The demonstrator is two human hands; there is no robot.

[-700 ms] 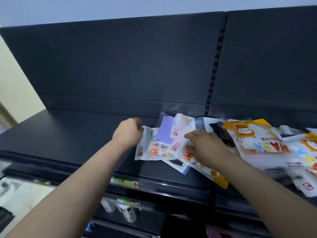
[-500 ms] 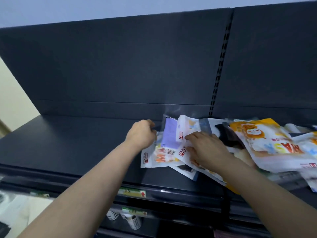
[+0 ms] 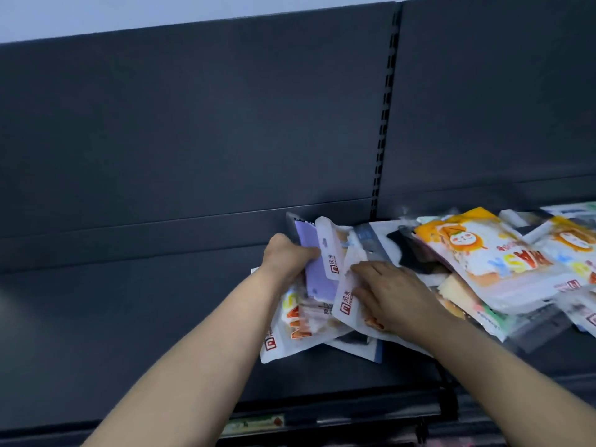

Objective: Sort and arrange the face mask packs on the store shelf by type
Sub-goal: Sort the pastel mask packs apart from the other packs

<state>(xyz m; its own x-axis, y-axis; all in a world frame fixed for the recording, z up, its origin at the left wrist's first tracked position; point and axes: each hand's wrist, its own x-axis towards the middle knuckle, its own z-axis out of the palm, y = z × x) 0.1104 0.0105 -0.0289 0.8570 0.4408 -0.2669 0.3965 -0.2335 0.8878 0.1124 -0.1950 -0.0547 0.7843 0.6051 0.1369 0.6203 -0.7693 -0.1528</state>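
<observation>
1. Left hand gripped the lilac mask pack, thumb on its face.
2. That pack's long axis ran roughly 12 to 6 o'clock, top toward the back panel.
3. Right hand, fingers straight, pressed the white pack at its 3 o'clock.

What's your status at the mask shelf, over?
Left hand grips flat lilac plastic mask pack. Right hand presses flat on white red-logo pack. Unsorted heap of mixed packs crowds the right, overlapping.
</observation>
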